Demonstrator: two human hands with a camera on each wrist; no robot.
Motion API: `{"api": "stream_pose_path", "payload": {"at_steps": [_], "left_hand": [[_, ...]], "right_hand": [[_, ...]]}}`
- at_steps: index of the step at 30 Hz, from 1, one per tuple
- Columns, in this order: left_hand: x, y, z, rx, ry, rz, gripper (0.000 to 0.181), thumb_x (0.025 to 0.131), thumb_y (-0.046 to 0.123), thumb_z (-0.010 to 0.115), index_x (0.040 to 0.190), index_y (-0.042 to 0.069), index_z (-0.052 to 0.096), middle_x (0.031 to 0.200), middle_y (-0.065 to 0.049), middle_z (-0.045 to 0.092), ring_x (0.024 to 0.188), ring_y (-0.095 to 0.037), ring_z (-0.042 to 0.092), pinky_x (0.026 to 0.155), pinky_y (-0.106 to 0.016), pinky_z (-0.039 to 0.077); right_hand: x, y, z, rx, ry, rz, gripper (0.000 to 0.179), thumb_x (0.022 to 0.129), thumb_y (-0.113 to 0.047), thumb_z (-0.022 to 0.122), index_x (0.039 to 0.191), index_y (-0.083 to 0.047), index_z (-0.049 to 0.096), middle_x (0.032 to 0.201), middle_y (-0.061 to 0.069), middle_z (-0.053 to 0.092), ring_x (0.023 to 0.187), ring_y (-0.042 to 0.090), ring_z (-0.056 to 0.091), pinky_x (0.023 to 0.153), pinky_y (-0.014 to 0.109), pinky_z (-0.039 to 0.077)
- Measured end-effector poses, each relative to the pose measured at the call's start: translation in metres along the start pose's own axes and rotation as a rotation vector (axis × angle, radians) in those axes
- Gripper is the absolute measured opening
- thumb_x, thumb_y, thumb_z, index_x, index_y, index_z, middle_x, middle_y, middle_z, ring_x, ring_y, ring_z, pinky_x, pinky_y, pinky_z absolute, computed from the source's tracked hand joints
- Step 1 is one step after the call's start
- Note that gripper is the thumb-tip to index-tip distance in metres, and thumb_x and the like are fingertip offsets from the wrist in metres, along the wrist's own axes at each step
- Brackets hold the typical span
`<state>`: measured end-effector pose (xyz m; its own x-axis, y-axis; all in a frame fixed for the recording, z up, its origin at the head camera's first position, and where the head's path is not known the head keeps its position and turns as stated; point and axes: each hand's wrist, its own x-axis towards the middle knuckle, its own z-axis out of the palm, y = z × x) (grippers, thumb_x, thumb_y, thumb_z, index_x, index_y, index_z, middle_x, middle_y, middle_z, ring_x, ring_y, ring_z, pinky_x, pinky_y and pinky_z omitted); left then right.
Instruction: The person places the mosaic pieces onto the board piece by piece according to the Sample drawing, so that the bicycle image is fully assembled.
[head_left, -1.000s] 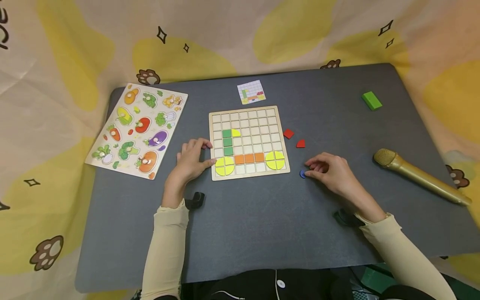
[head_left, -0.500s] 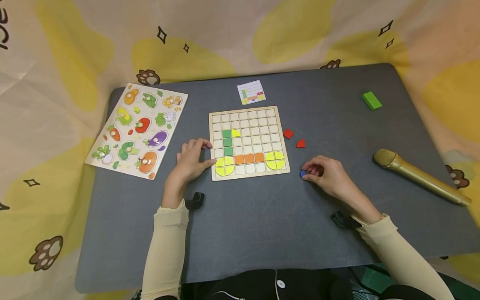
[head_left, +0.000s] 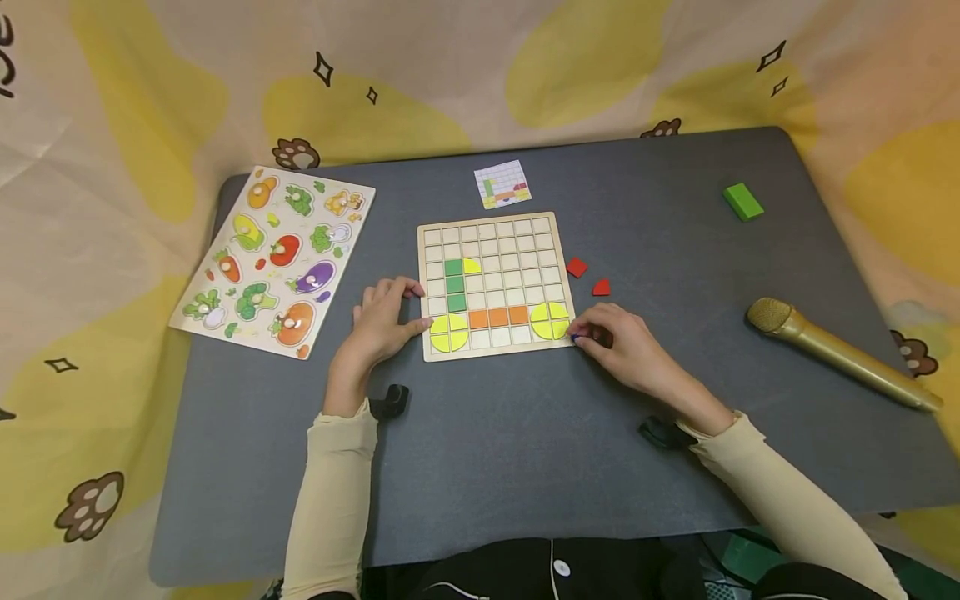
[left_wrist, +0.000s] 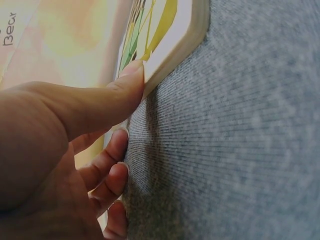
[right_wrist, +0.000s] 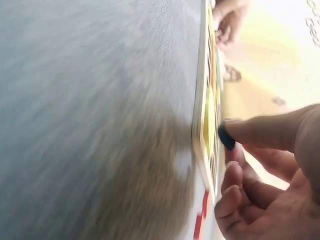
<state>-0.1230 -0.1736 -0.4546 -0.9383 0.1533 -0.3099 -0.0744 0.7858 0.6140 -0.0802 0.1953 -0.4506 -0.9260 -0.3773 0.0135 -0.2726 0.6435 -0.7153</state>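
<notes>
My right hand (head_left: 628,348) pinches a small blue piece (right_wrist: 226,137) between thumb and fingers. It hovers at the lower right corner of a wooden grid board (head_left: 495,221). My left hand (head_left: 378,327) rests at the board's left edge, its thumb (left_wrist: 120,92) touching the rim. Set in the grid are green squares (head_left: 455,284), an orange row (head_left: 498,317), a yellow quarter piece (head_left: 471,266) and two yellow circles made of quarters, one at lower left (head_left: 449,333), one at lower right (head_left: 550,321). A red square (head_left: 577,267) and a red quarter piece (head_left: 602,287) lie right of the board.
Behind the board lies a small pattern card (head_left: 503,184). To the left is a vegetable puzzle board (head_left: 277,275). A gold microphone (head_left: 840,350) and a green block (head_left: 743,202) sit on the right of the grey table (head_left: 525,467).
My right hand has picked up the blue piece from the table and carried it left to the board's corner. My left hand stays in place.
</notes>
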Motion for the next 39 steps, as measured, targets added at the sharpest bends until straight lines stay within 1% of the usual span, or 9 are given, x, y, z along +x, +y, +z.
{"api": "stream_pose_path", "payload": {"at_steps": [4,9,12,16,21,25,28,33,39], "left_hand": [[0.001,0.0,0.001,0.003,0.001,0.008,0.044,0.099,0.021,0.077,0.134,0.013,0.052,0.145,-0.017,0.046,0.136,-0.039,0.033,0.105,-0.059,0.022],[0.002,0.0,0.001,-0.001,-0.002,0.008,0.043,0.099,0.022,0.077,0.134,0.013,0.052,0.146,-0.017,0.046,0.137,-0.04,0.033,0.105,-0.06,0.022],[0.002,0.0,0.0,-0.004,-0.002,0.002,0.044,0.099,0.021,0.077,0.134,0.013,0.052,0.146,-0.017,0.046,0.137,-0.04,0.033,0.106,-0.06,0.021],[0.003,0.0,0.0,-0.003,-0.002,0.002,0.044,0.099,0.021,0.077,0.134,0.013,0.052,0.145,-0.017,0.046,0.137,-0.04,0.033,0.106,-0.06,0.022],[0.002,0.0,0.0,-0.002,0.001,-0.004,0.044,0.098,0.021,0.077,0.133,0.013,0.053,0.145,-0.017,0.047,0.137,-0.039,0.033,0.105,-0.059,0.022],[0.002,0.0,0.0,-0.002,0.006,-0.001,0.044,0.098,0.021,0.078,0.133,0.013,0.053,0.145,-0.017,0.047,0.137,-0.039,0.034,0.105,-0.059,0.022],[0.002,0.0,0.0,0.0,0.005,0.002,0.044,0.098,0.021,0.077,0.133,0.013,0.053,0.145,-0.017,0.047,0.137,-0.039,0.034,0.105,-0.059,0.022],[0.002,-0.001,0.001,0.004,0.001,-0.003,0.043,0.099,0.022,0.076,0.134,0.013,0.053,0.146,-0.017,0.046,0.137,-0.039,0.033,0.105,-0.059,0.022],[0.001,-0.001,0.001,0.0,0.002,-0.003,0.043,0.099,0.022,0.076,0.133,0.013,0.053,0.145,-0.017,0.047,0.137,-0.039,0.033,0.105,-0.059,0.022]], "right_hand": [[0.018,-0.013,0.013,0.026,-0.031,-0.03,0.012,0.094,-0.007,0.079,0.105,-0.008,0.076,0.094,0.004,0.071,0.085,0.017,0.058,0.075,0.03,0.047],[0.04,-0.028,0.026,0.037,-0.074,-0.028,0.008,0.093,-0.011,0.082,0.098,-0.01,0.076,0.093,0.003,0.073,0.088,0.018,0.062,0.08,0.035,0.049],[0.052,-0.035,0.034,0.043,-0.09,-0.026,0.007,0.092,-0.012,0.084,0.095,-0.011,0.077,0.09,0.001,0.074,0.085,0.017,0.063,0.079,0.035,0.05],[0.063,-0.042,0.042,0.031,-0.119,-0.012,0.006,0.091,-0.013,0.085,0.093,-0.013,0.08,0.087,-0.001,0.075,0.082,0.015,0.064,0.077,0.033,0.05],[0.069,-0.049,0.048,-0.011,-0.136,-0.01,0.005,0.09,-0.014,0.085,0.093,-0.012,0.082,0.089,0.0,0.076,0.086,0.016,0.064,0.079,0.033,0.051],[0.073,-0.05,0.052,-0.051,-0.129,-0.036,0.004,0.088,-0.014,0.087,0.091,-0.012,0.084,0.089,0.0,0.074,0.088,0.019,0.06,0.078,0.035,0.049],[0.076,-0.05,0.053,-0.079,-0.121,-0.049,0.007,0.088,-0.014,0.088,0.088,-0.012,0.081,0.087,0.0,0.071,0.087,0.02,0.056,0.076,0.034,0.047],[0.079,-0.049,0.053,-0.105,-0.1,-0.024,0.015,0.087,-0.015,0.088,0.084,-0.011,0.074,0.083,0.003,0.062,0.084,0.02,0.055,0.074,0.033,0.045],[0.078,-0.045,0.047,-0.093,-0.067,0.023,0.019,0.088,-0.019,0.088,0.084,-0.012,0.071,0.085,0.004,0.061,0.086,0.021,0.055,0.075,0.034,0.045]]}}
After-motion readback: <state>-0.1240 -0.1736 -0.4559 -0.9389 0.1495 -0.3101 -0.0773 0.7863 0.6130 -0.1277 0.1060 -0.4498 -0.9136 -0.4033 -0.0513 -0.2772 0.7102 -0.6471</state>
